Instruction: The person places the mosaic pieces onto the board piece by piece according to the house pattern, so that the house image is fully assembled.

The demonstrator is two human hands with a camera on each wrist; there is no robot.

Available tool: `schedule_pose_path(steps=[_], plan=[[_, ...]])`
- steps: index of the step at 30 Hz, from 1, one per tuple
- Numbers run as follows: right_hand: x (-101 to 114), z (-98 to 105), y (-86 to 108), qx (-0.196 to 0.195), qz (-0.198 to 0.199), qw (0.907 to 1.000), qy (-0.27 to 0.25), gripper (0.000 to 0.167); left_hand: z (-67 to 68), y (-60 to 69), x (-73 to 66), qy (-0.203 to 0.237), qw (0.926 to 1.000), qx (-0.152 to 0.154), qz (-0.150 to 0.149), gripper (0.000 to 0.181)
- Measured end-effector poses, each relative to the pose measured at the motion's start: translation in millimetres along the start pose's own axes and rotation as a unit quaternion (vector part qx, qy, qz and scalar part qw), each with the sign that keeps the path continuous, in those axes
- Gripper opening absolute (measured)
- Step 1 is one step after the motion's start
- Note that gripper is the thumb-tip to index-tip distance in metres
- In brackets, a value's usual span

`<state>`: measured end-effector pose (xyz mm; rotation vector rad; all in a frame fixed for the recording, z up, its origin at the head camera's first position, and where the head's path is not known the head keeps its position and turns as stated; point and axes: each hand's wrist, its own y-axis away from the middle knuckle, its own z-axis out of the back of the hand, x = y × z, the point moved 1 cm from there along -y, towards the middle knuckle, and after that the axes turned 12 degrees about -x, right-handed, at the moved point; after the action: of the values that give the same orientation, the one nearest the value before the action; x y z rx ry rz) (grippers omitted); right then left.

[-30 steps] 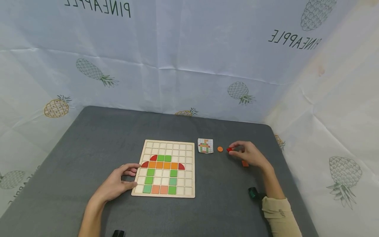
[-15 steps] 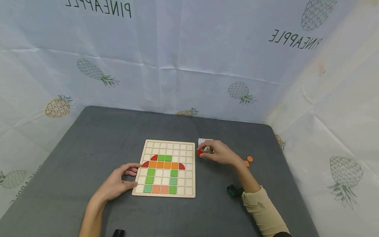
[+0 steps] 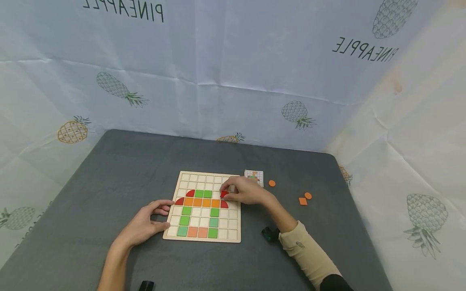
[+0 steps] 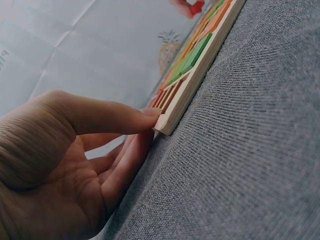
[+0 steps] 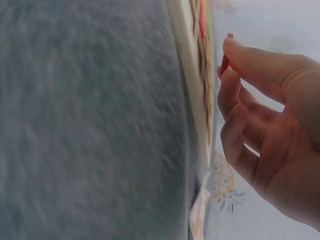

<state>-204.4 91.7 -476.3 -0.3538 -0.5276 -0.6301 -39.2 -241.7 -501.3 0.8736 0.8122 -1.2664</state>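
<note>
A wooden grid board (image 3: 231, 234) lies on the grey table, filled partly with green, orange, pink and red tiles. My left hand (image 3: 141, 226) holds its left edge; in the left wrist view, the thumb (image 4: 120, 117) lies on the board's corner (image 4: 172, 117) with the other fingers below. Over the board's right half, my right hand (image 3: 248, 191) pinches a red tile (image 3: 223, 194) between thumb and fingertips. This tile (image 5: 225, 62) appears edge-on and off the board in the right wrist view. Its full shape is hidden by the fingers.
Partly behind the right hand is a small pattern card (image 3: 259, 174). Right of it lie an orange disc (image 3: 272, 183), another orange disc (image 3: 308, 196) and an orange square tile (image 3: 303, 201). A pineapple-print cloth (image 3: 204, 109) hangs behind the table.
My right hand has carried the red tile leftward from beside the loose orange pieces, past the card, to over the board. The left hand has stayed at the board's edge.
</note>
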Motion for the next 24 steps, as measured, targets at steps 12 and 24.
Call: schedule_pose_path(steps=[12,24], plan=[[5.3,-11.2,-11.9,0.028,0.005,0.9992,0.03,0.024,-1.0,0.1,0.4,0.001,1.0,-0.002,0.003,0.065],[9.2,-14.3,-20.5,0.013,0.016,0.9997,0.015,0.023,-1.3,0.3,1.5,-0.001,1.0,-0.002,0.007,0.066]])
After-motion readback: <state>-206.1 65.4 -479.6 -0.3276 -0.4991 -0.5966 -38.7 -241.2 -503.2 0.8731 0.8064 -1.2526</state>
